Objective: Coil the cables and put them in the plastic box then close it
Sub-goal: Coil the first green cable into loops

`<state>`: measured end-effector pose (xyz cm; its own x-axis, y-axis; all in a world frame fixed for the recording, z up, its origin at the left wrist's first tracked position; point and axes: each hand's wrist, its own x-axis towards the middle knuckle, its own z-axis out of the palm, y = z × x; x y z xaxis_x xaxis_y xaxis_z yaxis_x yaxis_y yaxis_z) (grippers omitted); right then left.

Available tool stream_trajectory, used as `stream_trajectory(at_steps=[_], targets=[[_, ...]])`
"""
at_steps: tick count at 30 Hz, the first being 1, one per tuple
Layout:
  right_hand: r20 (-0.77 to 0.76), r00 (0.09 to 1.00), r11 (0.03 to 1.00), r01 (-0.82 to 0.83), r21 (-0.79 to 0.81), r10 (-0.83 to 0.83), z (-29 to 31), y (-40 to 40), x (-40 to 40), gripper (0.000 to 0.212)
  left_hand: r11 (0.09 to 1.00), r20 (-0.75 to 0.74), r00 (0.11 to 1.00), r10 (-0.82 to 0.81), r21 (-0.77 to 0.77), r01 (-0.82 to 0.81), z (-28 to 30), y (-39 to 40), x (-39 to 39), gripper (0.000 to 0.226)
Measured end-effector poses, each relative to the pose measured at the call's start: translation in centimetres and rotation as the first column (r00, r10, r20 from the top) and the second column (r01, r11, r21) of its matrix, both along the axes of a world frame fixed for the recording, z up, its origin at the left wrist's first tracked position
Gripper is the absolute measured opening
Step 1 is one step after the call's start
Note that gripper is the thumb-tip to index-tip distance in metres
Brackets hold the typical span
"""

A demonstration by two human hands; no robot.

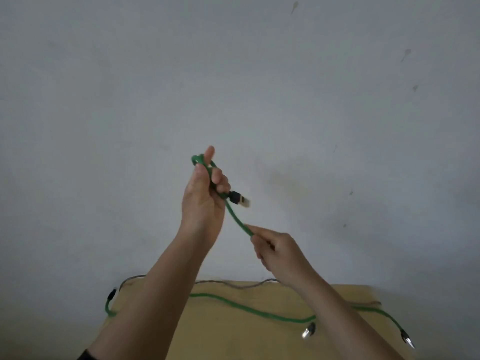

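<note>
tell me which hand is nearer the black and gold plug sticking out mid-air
Left. The left hand grips the green cable right beside the plug; the right hand pinches the cable lower down, apart from it.

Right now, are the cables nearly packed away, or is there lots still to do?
Lots still to do. Nothing looks finished. In hand: the left hand holds up a first small loop of a green cable near its plug, while the right hand pinches the cable lower down. Left: another green cable and a grey cable lie uncoiled on the table. No plastic box is in view.
</note>
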<state>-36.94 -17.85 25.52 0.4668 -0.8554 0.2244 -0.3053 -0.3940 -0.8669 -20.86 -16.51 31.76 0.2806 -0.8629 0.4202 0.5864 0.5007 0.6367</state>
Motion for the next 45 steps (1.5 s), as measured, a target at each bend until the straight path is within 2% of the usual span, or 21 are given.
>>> stream_trajectory(at_steps=[2,3,5,6,8,11,14,18,21,25,27,29,31,33,36,38,39,41,42,43,45], targets=[[-0.113,0.993,0.994,-0.051,-0.094,0.04,0.5,0.8,0.0,0.029,0.978,0.197,0.962,0.189,0.054,-0.203,-0.1,-0.6,1.0,0.037],[-0.163,0.985,0.985,-0.076,-0.157,0.051,1.1,1.1,0.0,0.029,0.951,0.347,0.9,0.264,0.063,-0.304,-0.4,-0.7,1.3,0.038],[-0.254,0.966,0.953,-0.118,-0.278,0.046,3.1,1.4,0.0,0.027,0.902,0.622,0.707,0.336,0.003,-0.431,-1.7,-0.6,1.2,0.038],[-0.276,0.96,0.941,-0.128,-0.314,0.039,4.3,1.4,-0.2,0.025,0.896,0.701,0.626,0.341,-0.041,-0.441,-2.4,-0.3,1.0,0.034],[-0.269,0.963,0.936,-0.126,-0.328,0.035,6.3,1.1,-0.8,0.019,0.914,0.786,0.543,0.296,-0.068,-0.4,-3.8,0.6,0.5,0.028],[-0.243,0.969,0.952,-0.117,-0.282,0.047,8.8,0.4,-1.5,0.008,0.963,0.825,0.547,0.144,0.012,-0.27,-5.3,2.4,-1.1,0.029],[-0.164,0.975,0.961,-0.184,-0.204,0.152,10.4,-0.6,-1.7,0.005,0.989,0.775,0.632,0.011,0.084,-0.12,-6.0,3.7,-3.1,0.037],[-0.029,0.968,0.964,-0.251,-0.092,0.249,10.8,-1.5,-1.9,0.009,0.987,0.624,0.765,-0.157,0.128,0.099,-5.4,4.8,-3.4,0.045],[0.12,0.949,0.956,-0.295,0.003,0.292,10.1,-2.1,-1.8,0.014,0.933,0.509,0.783,-0.358,0.173,0.314,-4.5,5.0,-3.3,0.056],[0.286,0.934,0.966,-0.246,0.084,0.214,7.7,-2.1,-1.2,0.018,0.852,0.26,0.813,-0.521,0.112,0.511,-2.9,4.8,-3.0,0.062],[0.361,0.918,0.968,-0.222,0.12,0.166,6.1,-1.9,-0.9,0.02,0.864,0.128,0.854,-0.504,0.072,0.499,-2.1,4.5,-2.6,0.059],[0.371,0.923,0.97,-0.177,0.166,0.105,4.4,-1.6,-0.6,0.022,0.897,0.014,0.897,-0.442,0.03,0.442,-1.3,4.0,-2.0,0.057],[0.282,0.957,0.978,-0.115,0.174,0.063,2.8,-0.9,-0.5,0.023,0.922,-0.107,0.916,-0.386,-0.028,0.385,-0.3,3.5,-0.9,0.056],[0.134,0.989,0.988,-0.084,0.132,0.066,1.6,0.2,-0.4,0.025,0.957,-0.131,0.948,-0.29,-0.033,0.288,0.6,2.7,0.3,0.055],[-0.112,0.988,0.994,-0.111,-0.014,0.108,1.6,1.8,-0.4,0.024,0.993,0.012,0.997,-0.081,0.082,0.08,0.5,1.4,1.7,0.049],[-0.244,0.96,0.982,-0.163,-0.096,0.136,2.7,2.3,-0.3,0.022,0.981,0.237,0.97,0.051,0.17,-0.093,-0.6,1.0,2.1,0.044],[-0.295,0.945,0.975,-0.182,-0.126,0.139,3.6,2.5,-0.3,0.021,0.962,0.406,0.907,0.109,0.187,-0.2,-1.3,1.1,2.2,0.041],[-0.362,0.924,0.965,-0.201,-0.172,0.128,5.6,2.5,-0.3,0.019,0.925,0.711,0.689,0.14,0.154,-0.347,-2.8,1.6,1.9,0.044],[-0.374,0.919,0.961,-0.207,-0.184,0.127,6.6,2.4,-0.5,0.016,0.925,0.797,0.593,0.113,0.133,-0.355,-3.6,2.1,1.5,0.049],[-0.381,0.915,0.958,-0.215,-0.189,0.131,7.5,2.2,-0.6,0.012,0.937,0.841,0.535,0.08,0.12,-0.329,-4.2,2.6,1.1,0.052],[-0.387,0.909,0.959,-0.232,-0.165,0.153,9.1,1.5,-1.0,0.006,0.969,0.859,0.511,-0.026,0.147,-0.199,-5.1,3.9,0.1,0.053]])
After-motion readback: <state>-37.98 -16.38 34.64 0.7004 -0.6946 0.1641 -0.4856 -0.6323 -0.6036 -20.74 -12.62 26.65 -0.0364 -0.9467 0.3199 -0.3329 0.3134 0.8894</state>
